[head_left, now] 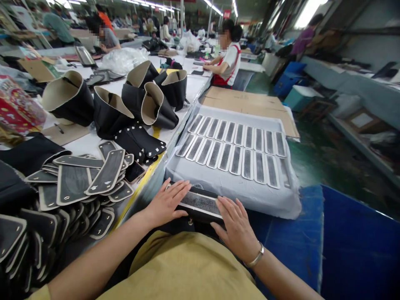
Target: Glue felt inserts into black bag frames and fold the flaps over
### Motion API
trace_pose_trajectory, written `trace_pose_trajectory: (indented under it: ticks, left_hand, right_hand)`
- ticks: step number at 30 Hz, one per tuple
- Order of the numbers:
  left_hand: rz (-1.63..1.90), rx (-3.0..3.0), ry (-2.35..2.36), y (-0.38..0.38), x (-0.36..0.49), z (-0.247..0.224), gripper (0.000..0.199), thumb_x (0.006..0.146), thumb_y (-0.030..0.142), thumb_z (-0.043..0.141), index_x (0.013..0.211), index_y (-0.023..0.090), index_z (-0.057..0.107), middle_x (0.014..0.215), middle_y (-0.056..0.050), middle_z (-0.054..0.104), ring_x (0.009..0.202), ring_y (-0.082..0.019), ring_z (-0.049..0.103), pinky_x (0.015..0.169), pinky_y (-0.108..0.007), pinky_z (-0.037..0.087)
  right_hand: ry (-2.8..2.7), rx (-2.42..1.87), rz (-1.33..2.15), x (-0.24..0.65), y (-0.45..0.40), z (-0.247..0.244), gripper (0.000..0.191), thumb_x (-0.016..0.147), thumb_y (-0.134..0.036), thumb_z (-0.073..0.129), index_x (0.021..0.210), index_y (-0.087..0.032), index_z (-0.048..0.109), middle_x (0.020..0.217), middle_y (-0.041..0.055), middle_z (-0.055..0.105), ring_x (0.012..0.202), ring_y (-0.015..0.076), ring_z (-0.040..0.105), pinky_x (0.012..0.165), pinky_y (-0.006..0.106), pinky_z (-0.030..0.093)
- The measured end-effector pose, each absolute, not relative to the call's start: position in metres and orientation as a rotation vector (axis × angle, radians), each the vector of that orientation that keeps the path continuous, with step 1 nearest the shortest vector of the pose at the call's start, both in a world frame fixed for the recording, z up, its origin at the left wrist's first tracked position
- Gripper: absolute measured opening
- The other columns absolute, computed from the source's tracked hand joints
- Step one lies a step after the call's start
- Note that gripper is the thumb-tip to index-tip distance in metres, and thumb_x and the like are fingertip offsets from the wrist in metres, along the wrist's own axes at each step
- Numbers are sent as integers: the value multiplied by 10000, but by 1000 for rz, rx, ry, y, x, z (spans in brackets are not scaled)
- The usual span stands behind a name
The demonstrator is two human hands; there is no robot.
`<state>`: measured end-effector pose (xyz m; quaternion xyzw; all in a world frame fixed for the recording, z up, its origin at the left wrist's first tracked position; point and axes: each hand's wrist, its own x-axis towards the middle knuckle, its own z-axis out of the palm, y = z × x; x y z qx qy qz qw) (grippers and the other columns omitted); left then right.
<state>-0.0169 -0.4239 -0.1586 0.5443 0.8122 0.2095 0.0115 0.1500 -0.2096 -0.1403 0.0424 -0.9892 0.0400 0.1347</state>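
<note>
Crowding the table's yellow-striped edge (149, 171), a loose heap of pale-rimmed panels (75, 183) could spill if nudged by an arm. The left hand (170, 203), fingers outstretched, lies at one end of a grey-faced black piece (201, 201) beside the cloth-covered board's (250, 196) near edge; the right hand (233, 223), flat-fingered, thumb spread, meets the other end. Uneven pressure might skew it; a jolt could disturb the two rows of strips (235, 159) toward the board's far edge.

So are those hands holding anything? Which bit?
The left hand lies on the left end of the black piece, the right hand on its right end; I can't tell whether they grip or just press.
</note>
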Motion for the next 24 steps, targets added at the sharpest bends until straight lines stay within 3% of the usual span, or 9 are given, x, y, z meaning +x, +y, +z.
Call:
trace_pose_trajectory:
  ticks: [4, 9, 15, 24]
  left_hand:
    - [410, 1813, 2245, -378, -34, -154, 855, 631, 557, 674, 1318, 170, 345, 1328, -165, 458, 1213, -295, 432, 1075, -464, 116]
    - [196, 1858, 2247, -355, -32, -153, 899, 507, 511, 750, 1223, 72, 430, 1206, -244, 530, 1075, -357, 522, 1025, -518, 189]
    - [155, 1845, 2363, -354, -26, -149, 735, 452, 519, 745, 1011, 102, 511, 948, -124, 630, 906, -289, 582, 1039, -480, 190]
    - [56, 1748, 2390, -387, -39, -142, 848, 471, 536, 709, 1167, 128, 448, 1085, -129, 597, 987, -283, 551, 1062, -511, 112]
  right_hand:
    - [-3034, 96, 108, 133, -198, -130, 692, 742, -480, 623, 1277, -83, 438, 1300, 150, 470, 1205, 255, 398, 1051, 456, 238]
    - [-3238, 172, 65, 90, -209, -126, 805, 592, -539, 727, 1195, -54, 504, 1124, 155, 581, 1035, 261, 516, 1036, 439, 226]
    - [-3338, 220, -50, 55, -228, -121, 752, 543, -629, 680, 1010, -47, 593, 930, 159, 617, 912, 280, 544, 977, 426, 276]
    - [-3335, 87, -2, 91, -212, -114, 743, 546, -532, 674, 1102, -51, 565, 999, 160, 600, 966, 292, 524, 1026, 442, 222]
